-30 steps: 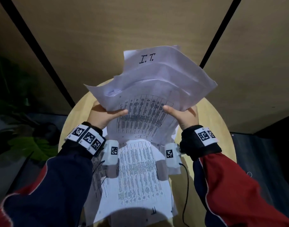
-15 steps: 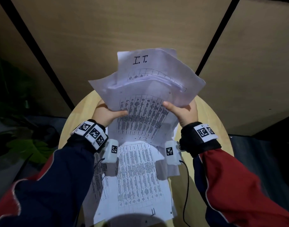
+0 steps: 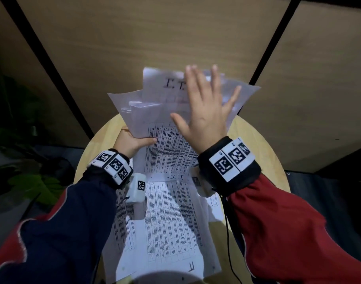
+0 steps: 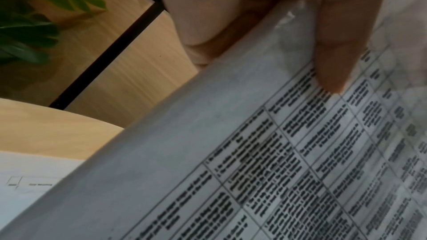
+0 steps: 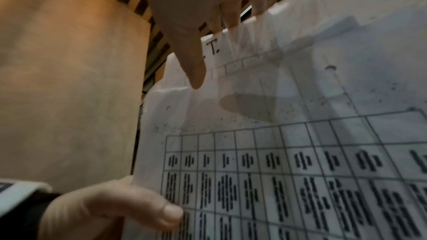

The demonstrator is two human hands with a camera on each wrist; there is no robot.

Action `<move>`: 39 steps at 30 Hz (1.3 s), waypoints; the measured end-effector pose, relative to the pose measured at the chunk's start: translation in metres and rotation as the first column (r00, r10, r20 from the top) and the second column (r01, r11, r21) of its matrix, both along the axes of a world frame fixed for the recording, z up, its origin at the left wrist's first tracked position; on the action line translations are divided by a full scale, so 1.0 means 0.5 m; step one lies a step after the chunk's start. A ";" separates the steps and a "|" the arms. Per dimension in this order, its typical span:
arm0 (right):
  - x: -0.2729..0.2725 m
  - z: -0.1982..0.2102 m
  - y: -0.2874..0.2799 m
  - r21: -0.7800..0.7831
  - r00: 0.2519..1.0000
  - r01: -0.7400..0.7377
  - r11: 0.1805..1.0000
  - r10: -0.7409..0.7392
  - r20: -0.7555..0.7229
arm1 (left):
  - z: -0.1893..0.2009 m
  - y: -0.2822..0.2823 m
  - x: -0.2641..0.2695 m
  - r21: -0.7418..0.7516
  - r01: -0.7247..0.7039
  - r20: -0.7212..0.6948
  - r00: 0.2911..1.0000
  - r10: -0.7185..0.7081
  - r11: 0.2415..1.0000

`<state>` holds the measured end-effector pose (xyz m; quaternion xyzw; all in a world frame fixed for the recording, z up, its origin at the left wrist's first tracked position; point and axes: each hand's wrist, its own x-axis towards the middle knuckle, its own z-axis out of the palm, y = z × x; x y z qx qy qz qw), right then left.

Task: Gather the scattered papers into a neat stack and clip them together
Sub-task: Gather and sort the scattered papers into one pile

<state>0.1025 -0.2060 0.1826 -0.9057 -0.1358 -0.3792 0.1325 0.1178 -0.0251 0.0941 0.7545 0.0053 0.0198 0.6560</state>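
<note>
An uneven bunch of white printed sheets (image 3: pixel 151 111) stands raised above a round wooden table (image 3: pixel 255 144), its top sheet marked "I.T.". My left hand (image 3: pixel 132 141) grips the bunch at its left edge, thumb (image 4: pixel 335 57) on the printed grid (image 4: pixel 300 152). My right hand (image 3: pixel 206 111) is spread flat with straight fingers over the upper right of the bunch (image 5: pixel 300 98); whether it touches the paper is unclear. More printed sheets (image 3: pixel 167 226) lie flat on the table beneath my wrists. No clip is in view.
Wood-panelled wall (image 3: pixel 155 37) with black strips rises behind the table. A green plant (image 3: pixel 26 181) sits low at the left. A black cable (image 3: pixel 228 232) runs down from my right wrist across the table's near right part.
My right hand let go of the bunch's right edge, rose and spread flat over its upper part. The left hand keeps its grip.
</note>
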 end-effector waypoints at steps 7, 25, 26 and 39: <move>-0.017 -0.037 0.011 -0.134 0.994 -0.103 0.986 0.098 -0.050 | -0.002 -0.008 -0.004 -0.028 -0.027 -0.011 1.000 0.027 0.999; -0.005 -0.174 -0.129 0.877 0.759 0.319 0.359 0.457 -0.464 | 0.047 -0.014 -0.029 -0.106 -0.098 -0.006 0.995 0.098 0.990; -0.012 -0.178 -0.124 0.895 0.783 0.305 0.326 0.449 -0.431 | 0.046 -0.018 -0.030 -0.115 -0.116 0.037 0.992 0.121 0.987; -0.022 -0.063 -0.123 0.685 0.933 -0.224 0.693 0.356 -0.055 | 0.029 0.018 -0.037 -0.119 0.076 -0.009 0.997 -0.077 0.990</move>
